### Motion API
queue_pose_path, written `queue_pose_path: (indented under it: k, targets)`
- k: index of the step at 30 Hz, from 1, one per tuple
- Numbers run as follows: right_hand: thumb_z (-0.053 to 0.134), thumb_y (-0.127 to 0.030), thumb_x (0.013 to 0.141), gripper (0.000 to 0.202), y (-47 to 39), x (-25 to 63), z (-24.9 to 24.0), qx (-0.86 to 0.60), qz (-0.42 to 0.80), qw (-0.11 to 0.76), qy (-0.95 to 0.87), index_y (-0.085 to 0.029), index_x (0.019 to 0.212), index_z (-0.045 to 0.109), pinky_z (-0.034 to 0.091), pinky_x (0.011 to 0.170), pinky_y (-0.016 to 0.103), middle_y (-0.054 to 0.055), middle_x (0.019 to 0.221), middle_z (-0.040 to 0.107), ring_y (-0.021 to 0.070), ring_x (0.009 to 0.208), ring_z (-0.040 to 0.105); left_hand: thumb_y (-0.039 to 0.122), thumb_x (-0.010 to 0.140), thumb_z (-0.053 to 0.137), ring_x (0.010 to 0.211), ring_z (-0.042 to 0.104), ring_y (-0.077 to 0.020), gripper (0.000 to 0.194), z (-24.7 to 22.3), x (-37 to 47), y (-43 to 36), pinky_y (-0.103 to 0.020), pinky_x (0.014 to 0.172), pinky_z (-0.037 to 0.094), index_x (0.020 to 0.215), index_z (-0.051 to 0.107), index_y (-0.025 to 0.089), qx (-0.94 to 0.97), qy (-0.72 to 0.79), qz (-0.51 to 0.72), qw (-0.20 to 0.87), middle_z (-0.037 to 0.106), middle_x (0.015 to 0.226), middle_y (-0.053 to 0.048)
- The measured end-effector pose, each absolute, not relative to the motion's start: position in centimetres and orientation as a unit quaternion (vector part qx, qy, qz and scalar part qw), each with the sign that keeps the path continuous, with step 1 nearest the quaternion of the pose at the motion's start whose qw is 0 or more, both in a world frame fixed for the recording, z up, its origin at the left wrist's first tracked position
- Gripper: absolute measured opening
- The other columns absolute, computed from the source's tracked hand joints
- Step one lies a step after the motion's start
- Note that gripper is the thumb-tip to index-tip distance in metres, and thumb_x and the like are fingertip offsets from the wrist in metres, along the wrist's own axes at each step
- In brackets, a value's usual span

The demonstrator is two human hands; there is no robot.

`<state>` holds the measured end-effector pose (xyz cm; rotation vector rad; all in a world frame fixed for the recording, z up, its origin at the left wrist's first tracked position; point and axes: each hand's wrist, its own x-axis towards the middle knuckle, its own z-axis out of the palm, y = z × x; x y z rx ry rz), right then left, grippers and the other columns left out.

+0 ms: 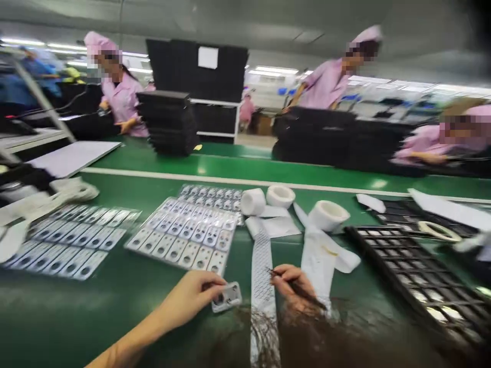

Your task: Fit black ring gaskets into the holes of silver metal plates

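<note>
The green bench is showing a smooth, slightly glossy finish. The small plate is looking like pale, shiny metal. The white tape rolls are looking matt, like paper; the black tray is looking like plastic.

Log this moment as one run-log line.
left hand: holds small metal plate | right hand: holds tweezers at label strip | near: part sheets, tape rolls, black tray

Three white rolls, two black trays
</note>
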<state>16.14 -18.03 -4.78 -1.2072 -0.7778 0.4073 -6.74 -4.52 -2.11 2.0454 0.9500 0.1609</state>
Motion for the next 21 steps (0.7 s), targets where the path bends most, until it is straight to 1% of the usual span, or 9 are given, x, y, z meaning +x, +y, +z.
queue_pose_path:
  k: [2, 4, 6, 8, 11, 14, 16, 19, 21]
  targets:
    - [0.091, -0.04, 0.084, 0.029, -18.4, 16.6, -5.5, -0.544, 0.244, 0.727, -0.342, -0.024, 0.082, 0.067, 0.063, 0.068, 0.024, -0.004, 0.091, 0.074, 0.0121, 0.073, 0.072, 0.04, 0.09, 0.055, 0.081, 0.077, -0.0201, 0.036, -2.9, -7.7, -6.6, -0.024, 0.071, 0.056, 0.103, 0.086, 0.028, 0.793, 0.379, 0.036, 0.476, 0.084, 0.085, 0.002]
    - [0.093, -0.038, 0.08, 0.025, -18.5, 17.4, -5.4, -0.548, 0.29, 0.707, -0.341, -0.028, 0.08, 0.07, 0.063, 0.066, 0.023, -0.004, 0.09, 0.075, 0.0124, 0.068, 0.072, 0.037, 0.092, 0.054, 0.082, 0.077, -0.0208, 0.035, -3.2, -8.3, -7.8, -0.027, 0.072, 0.056, 0.104, 0.086, 0.029, 0.785, 0.383, 0.027, 0.486, 0.084, 0.088, 0.002]
    - [0.094, -0.035, 0.078, 0.024, -18.6, 18.0, -5.0, -0.559, 0.314, 0.686, -0.345, -0.028, 0.078, 0.071, 0.064, 0.066, 0.024, -0.002, 0.09, 0.076, 0.0133, 0.067, 0.073, 0.036, 0.097, 0.051, 0.083, 0.077, -0.0199, 0.034, -3.0, -8.8, -8.3, -0.028, 0.075, 0.056, 0.106, 0.084, 0.032, 0.798, 0.38, 0.023, 0.468, 0.084, 0.091, 0.005]
    - [0.094, -0.034, 0.079, 0.023, -18.7, 18.4, -4.8, -0.574, 0.325, 0.665, -0.35, -0.028, 0.077, 0.071, 0.064, 0.067, 0.023, 0.0, 0.091, 0.076, 0.0145, 0.072, 0.074, 0.035, 0.101, 0.05, 0.089, 0.077, -0.0194, 0.033, -2.9, -8.9, -8.5, -0.028, 0.081, 0.056, 0.107, 0.083, 0.035, 0.824, 0.373, 0.02, 0.426, 0.083, 0.095, 0.007]
    - [0.096, -0.034, 0.075, 0.025, -19.2, 19.1, -5.0, -0.598, 0.323, 0.64, -0.359, -0.027, 0.074, 0.072, 0.064, 0.073, 0.021, 0.003, 0.093, 0.076, 0.0169, 0.083, 0.075, 0.031, 0.104, 0.048, 0.098, 0.076, -0.0226, 0.033, -3.5, -8.5, -8.7, -0.031, 0.088, 0.058, 0.109, 0.081, 0.031, 0.866, 0.378, 0.019, 0.326, 0.082, 0.105, 0.0]
    - [0.097, -0.036, 0.073, 0.026, -19.9, 20.5, -5.6, -0.617, 0.313, 0.625, -0.362, -0.027, 0.072, 0.072, 0.065, 0.077, 0.021, 0.003, 0.096, 0.076, 0.0176, 0.087, 0.076, 0.026, 0.102, 0.05, 0.094, 0.074, -0.0261, 0.031, -5.0, -8.0, -9.5, -0.036, 0.083, 0.058, 0.114, 0.079, 0.025, 0.89, 0.392, 0.019, 0.232, 0.08, 0.108, -0.008]
    - [0.096, -0.038, 0.074, 0.027, -20.3, 21.5, -6.0, -0.628, 0.309, 0.618, -0.359, -0.028, 0.072, 0.071, 0.064, 0.075, 0.021, 0.002, 0.094, 0.076, 0.0171, 0.085, 0.076, 0.024, 0.1, 0.054, 0.09, 0.073, -0.0268, 0.03, -6.0, -7.8, -10.2, -0.037, 0.078, 0.056, 0.117, 0.079, 0.022, 0.905, 0.392, 0.044, 0.16, 0.079, 0.106, -0.01]
    - [0.095, -0.039, 0.075, 0.026, -21.0, 22.2, -6.6, -0.641, 0.322, 0.596, -0.362, -0.028, 0.072, 0.071, 0.064, 0.067, 0.022, 0.001, 0.088, 0.075, 0.0156, 0.07, 0.073, 0.021, 0.099, 0.057, 0.087, 0.071, -0.0252, 0.029, -7.1, -7.3, -11.5, -0.037, 0.074, 0.055, 0.117, 0.08, 0.024, 0.93, 0.33, 0.159, -0.013, 0.081, 0.101, -0.007]
    - [0.093, -0.038, 0.076, 0.024, -21.4, 22.1, -7.0, -0.646, 0.33, 0.576, -0.378, -0.028, 0.071, 0.072, 0.063, 0.058, 0.025, 0.002, 0.083, 0.075, 0.0166, 0.06, 0.071, 0.022, 0.1, 0.059, 0.099, 0.073, -0.0242, 0.03, -7.6, -6.4, -12.5, -0.037, 0.083, 0.058, 0.12, 0.08, 0.027, 0.945, 0.232, 0.214, -0.084, 0.083, 0.108, -0.003]
